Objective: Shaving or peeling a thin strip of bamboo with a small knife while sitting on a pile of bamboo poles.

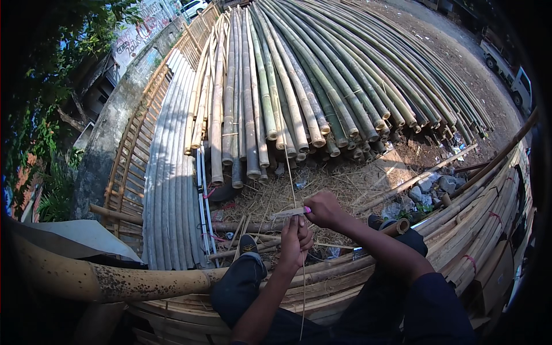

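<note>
My right hand is closed round the pink handle of a knife, whose blade points left. Just below the blade, my left hand grips a thin bamboo strip. The strip runs upward from my fist toward the bamboo pile and hangs down past my wrist between my legs. The blade lies across the strip right above my left fingers; whether its edge cuts into it is too small to tell.
A large pile of long bamboo poles lies ahead. Corrugated sheets and a bamboo lattice stand left, beside a wall. A thick bamboo pole crosses the lower left. Bundled split bamboo lies right, near rubble.
</note>
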`<state>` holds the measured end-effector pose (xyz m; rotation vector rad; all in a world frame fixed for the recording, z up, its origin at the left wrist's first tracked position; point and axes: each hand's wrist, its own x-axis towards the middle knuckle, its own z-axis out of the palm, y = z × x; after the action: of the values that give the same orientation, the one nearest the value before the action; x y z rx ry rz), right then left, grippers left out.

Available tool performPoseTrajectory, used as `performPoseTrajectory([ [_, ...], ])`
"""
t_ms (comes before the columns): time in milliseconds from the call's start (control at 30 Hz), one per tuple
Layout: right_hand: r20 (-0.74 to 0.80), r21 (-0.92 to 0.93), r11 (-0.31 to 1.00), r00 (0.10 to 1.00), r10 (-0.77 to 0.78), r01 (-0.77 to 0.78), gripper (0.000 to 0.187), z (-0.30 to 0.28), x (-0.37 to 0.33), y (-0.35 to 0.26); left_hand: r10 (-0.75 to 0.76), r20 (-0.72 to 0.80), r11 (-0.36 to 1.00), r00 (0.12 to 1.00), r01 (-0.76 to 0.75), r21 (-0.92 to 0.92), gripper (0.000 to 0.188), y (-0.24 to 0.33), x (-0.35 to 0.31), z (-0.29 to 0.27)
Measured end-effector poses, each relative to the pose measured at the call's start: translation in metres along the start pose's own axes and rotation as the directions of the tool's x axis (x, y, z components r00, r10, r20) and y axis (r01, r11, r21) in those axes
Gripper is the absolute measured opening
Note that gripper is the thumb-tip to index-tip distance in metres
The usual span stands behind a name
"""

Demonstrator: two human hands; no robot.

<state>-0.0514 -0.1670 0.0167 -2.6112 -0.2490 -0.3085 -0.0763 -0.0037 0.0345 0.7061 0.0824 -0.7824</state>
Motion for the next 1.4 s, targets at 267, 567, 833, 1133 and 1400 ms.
performPoseTrajectory([
  [267, -0.022, 0.033, 0.984, 0.984, 0.176, -0.175, 0.023, -0.015, 0.012, 0.018, -0.114, 0.068, 0.993, 0.991, 0.115, -0.013, 0.028, 0.01, -0.003, -0.004],
  [567, -0.196, 0.08, 0.915, 0.894, 0.403, -0.395, 0.027, -0.018, 0.016, 0.064, -0.227, 0.015, 0.973, 0.974, 0.227, 0.03, 0.031, -0.03, -0.029, 0.022],
  [833, 0.109, 0.105, 0.993, 0.993, 0.048, -0.06, 0.026, -0.034, 0.008, 0.053, -0.195, 0.065, 0.976, 0.979, 0.2, -0.089, 0.028, -0.003, -0.01, -0.001],
  [1133, -0.073, -0.101, 0.991, 0.994, 0.078, -0.085, 0.019, -0.027, 0.013, 0.049, -0.076, -0.017, 0.997, 0.997, 0.076, 0.019, 0.029, -0.018, -0.022, 0.01],
  [1400, -0.016, -0.092, 0.995, 0.999, 0.032, -0.033, 0.02, -0.026, 0.009, 0.03, -0.129, -0.053, 0.992, 0.99, 0.129, -0.001, 0.029, -0.028, -0.031, 0.022],
])
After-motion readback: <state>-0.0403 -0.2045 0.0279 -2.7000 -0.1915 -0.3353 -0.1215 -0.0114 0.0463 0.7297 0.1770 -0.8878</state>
